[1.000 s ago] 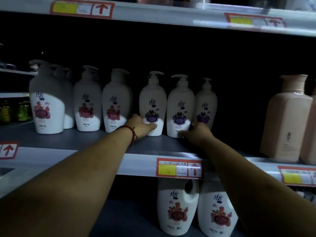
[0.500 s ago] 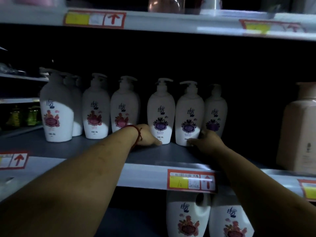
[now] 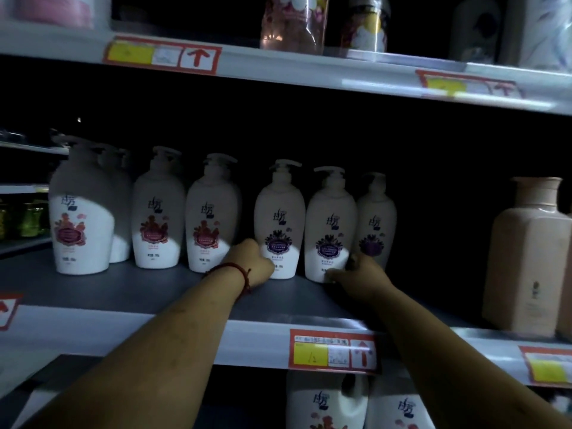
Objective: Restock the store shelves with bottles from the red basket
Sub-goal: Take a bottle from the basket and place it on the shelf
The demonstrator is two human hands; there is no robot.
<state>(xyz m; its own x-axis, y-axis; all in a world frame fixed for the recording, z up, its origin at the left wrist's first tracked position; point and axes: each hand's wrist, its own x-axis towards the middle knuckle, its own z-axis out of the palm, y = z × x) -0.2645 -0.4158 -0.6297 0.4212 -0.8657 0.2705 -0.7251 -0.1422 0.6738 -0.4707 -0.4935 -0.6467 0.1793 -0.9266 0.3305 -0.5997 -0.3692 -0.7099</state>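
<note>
Three white pump bottles with purple labels stand in a row on the dim grey middle shelf [image 3: 154, 292]. My left hand [image 3: 255, 264], with a red string round the wrist, grips the lower left side of the first purple-label bottle [image 3: 280, 218]. My right hand [image 3: 360, 274] holds the base of the second purple-label bottle [image 3: 329, 224], thumb up along its right side. The third purple-label bottle [image 3: 376, 218] stands just behind and to the right, untouched. The red basket is out of view.
Several white pump bottles with red labels [image 3: 158, 218] fill the shelf to the left. A tall beige bottle [image 3: 526, 258] stands at the right. More white bottles [image 3: 325, 404] sit on the shelf below, and jars [image 3: 294, 23] on the shelf above. A red price tag [image 3: 334, 351] marks the shelf edge.
The view has tilted upward, showing more of the upper shelf. Both hands stay at the bases of the two purple-label bottles; my left hand has shifted toward its bottle's left side.
</note>
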